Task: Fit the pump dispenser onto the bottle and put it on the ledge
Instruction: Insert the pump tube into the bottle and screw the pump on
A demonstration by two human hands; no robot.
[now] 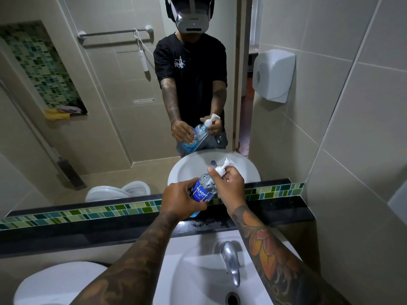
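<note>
A clear bottle (203, 190) with blue gel and a blue label is tilted to the right above the black ledge (275, 211). My left hand (184, 200) is wrapped around its lower body. The white pump dispenser (222, 168) sits at the bottle's neck, and my right hand (230, 184) grips the pump's collar with fingers and thumb. The bottle's base is hidden behind my left hand. The mirror above the ledge repeats both hands and the bottle.
A white sink (198, 271) with a chrome tap (230, 260) lies below the ledge. A white toilet cistern lid (59, 282) is at lower left. A green mosaic strip (110, 211) backs the ledge. A white paper dispenser (274, 75) hangs on the right wall.
</note>
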